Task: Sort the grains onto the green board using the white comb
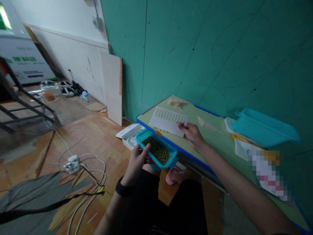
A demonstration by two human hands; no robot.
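My left hand (138, 160) grips the near side of a turquoise plastic container (173, 150), thumb over its rim. Inside lie small green beans (156, 148), which look like mung beans. The container is just off the blue edge of a low green-topped table (210, 143). My right hand (192, 132) pinches the right end of a flat white plastic piece with a row of slots (166, 120), tilted over the tabletop. A few pale beans (160, 130) lie by its lower edge. Farther back are a pile of yellowish beans (176, 104) and a scatter of white grains (207, 124).
A larger turquoise bin (266, 125) rests at the table's right, by the green wall (195, 49). A white open box (129, 137) is on the floor beside the table. Cables and a power strip (72, 164) lie at left. A board (112, 88) leans on the wall.
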